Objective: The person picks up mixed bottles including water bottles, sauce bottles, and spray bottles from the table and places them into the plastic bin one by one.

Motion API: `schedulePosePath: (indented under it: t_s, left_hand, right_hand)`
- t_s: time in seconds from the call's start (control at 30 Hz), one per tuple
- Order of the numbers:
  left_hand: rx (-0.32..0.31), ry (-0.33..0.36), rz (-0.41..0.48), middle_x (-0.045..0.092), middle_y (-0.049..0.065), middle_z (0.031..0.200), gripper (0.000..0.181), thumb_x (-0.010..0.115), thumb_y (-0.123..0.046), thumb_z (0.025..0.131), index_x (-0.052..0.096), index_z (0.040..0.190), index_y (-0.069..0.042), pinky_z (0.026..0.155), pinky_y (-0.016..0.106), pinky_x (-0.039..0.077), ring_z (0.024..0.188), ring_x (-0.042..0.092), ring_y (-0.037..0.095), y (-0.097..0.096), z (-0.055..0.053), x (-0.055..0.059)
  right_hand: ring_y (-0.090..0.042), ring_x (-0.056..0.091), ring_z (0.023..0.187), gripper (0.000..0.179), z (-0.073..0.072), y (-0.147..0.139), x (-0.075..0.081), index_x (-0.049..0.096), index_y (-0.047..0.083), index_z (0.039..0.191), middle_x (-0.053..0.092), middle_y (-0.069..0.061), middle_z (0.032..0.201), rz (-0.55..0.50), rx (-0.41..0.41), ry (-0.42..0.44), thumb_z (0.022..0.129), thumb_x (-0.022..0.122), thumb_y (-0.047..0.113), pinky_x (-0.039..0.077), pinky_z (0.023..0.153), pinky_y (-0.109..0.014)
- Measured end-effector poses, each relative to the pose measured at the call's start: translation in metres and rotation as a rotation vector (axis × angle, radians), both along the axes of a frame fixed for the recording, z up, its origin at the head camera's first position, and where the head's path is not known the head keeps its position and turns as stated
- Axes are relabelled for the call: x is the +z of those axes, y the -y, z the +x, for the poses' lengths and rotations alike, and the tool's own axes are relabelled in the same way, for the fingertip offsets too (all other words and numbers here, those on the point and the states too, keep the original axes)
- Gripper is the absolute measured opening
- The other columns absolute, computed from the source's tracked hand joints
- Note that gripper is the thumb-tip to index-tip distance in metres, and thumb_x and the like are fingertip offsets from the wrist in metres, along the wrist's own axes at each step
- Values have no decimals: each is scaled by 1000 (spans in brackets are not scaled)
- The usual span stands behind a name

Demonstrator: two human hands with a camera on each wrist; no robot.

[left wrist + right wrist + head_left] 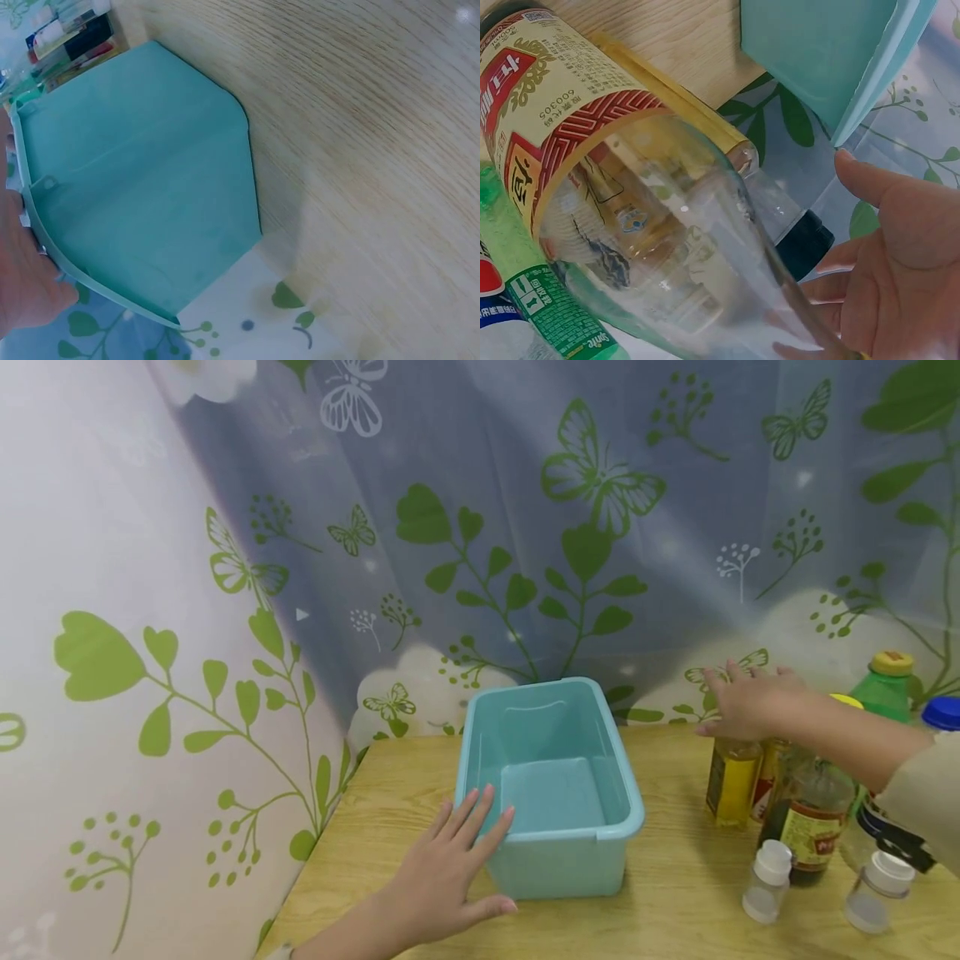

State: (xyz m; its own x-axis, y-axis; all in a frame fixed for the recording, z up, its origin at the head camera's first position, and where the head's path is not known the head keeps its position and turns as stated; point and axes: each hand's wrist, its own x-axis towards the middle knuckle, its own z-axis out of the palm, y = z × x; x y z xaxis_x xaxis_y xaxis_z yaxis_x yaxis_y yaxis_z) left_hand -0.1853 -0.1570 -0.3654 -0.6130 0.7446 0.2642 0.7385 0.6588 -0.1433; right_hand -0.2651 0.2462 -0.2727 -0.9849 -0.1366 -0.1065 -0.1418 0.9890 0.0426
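A light-blue plastic bin stands on the wooden table, its inside bare. My left hand lies at the bin's near left rim with fingers extended; in the left wrist view, part of that hand shows beside the rim. Farther right, my right hand reaches over a bottle of yellow liquid, fingers spread. In the right wrist view, the thumb stands apart and the fingers pass behind a dark bottle cap; whether they touch it I cannot tell. A large glass bottle with a cream and red label partly covers the view.
Two small clear jars with white lids stand in front, one left of the other. Behind the right forearm are a green bottle with a yellow cap and a blue-capped bottle. A leaf-patterned curtain hangs behind the table.
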Motion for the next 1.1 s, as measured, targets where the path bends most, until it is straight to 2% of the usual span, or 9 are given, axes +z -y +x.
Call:
schedulePosePath:
  t_s: [0.1, 0.3, 0.53, 0.67, 0.8, 0.97, 1.1]
  left_hand:
    - [-21, 5, 17, 12, 17, 157, 81, 38, -65, 91, 18, 152, -15, 111, 53, 30, 143, 17, 33, 1, 0, -1]
    - [-52, 55, 69, 13, 15, 157, 78, 46, -56, 93, 17, 152, -15, 110, 54, 29, 143, 17, 33, 3, -2, -4]
    - [-43, 54, 141, 24, 16, 154, 66, 47, -42, 98, 31, 146, 0, 111, 49, 27, 142, 22, 27, 1, -4, -5]
    - [-55, -14, 172, 35, 18, 148, 56, 43, -36, 101, 40, 140, 4, 110, 48, 31, 138, 32, 28, -1, -7, -6]
    - [-109, -134, 207, 46, 20, 139, 50, 34, -32, 103, 49, 133, 6, 104, 47, 39, 130, 44, 31, -1, -11, -8]
    - [-192, -300, 240, 56, 21, 129, 51, 30, -31, 104, 56, 125, 6, 97, 45, 47, 121, 55, 30, -1, -16, -11]
    - [-261, -371, 258, 60, 21, 124, 46, 34, -27, 103, 58, 123, 7, 92, 44, 50, 117, 58, 29, 0, -19, -12]
  right_hand:
    - [-61, 22, 126, 96, -1, -2, -2, 18, -10, 145, 14, -42, 143, -2, -1, -2, 87, 59, 55, 17, 102, -73]
    - [-61, 21, 127, 96, -4, -5, -5, 19, -10, 145, 15, -42, 142, 4, 7, -5, 87, 59, 55, 17, 102, -73]
    - [-61, 22, 127, 93, -5, -6, -6, 18, -12, 144, 13, -43, 142, -7, 24, 19, 88, 60, 50, 19, 102, -72]
    - [-59, 27, 125, 91, -3, -5, -6, 17, -13, 143, 19, -44, 140, -10, 46, 25, 89, 61, 45, 23, 101, -71]
    - [-57, 31, 125, 90, 0, -5, -7, 19, -15, 142, 28, -42, 138, -12, 68, 13, 88, 64, 41, 25, 100, -71]
    - [-56, 31, 126, 85, 3, -6, -11, 23, -18, 139, 29, -42, 138, -14, 77, -19, 88, 66, 34, 24, 102, -69]
    - [-56, 41, 118, 71, 3, -7, -13, 33, -19, 134, 34, -41, 135, 1, 76, -32, 90, 65, 26, 40, 94, -64]
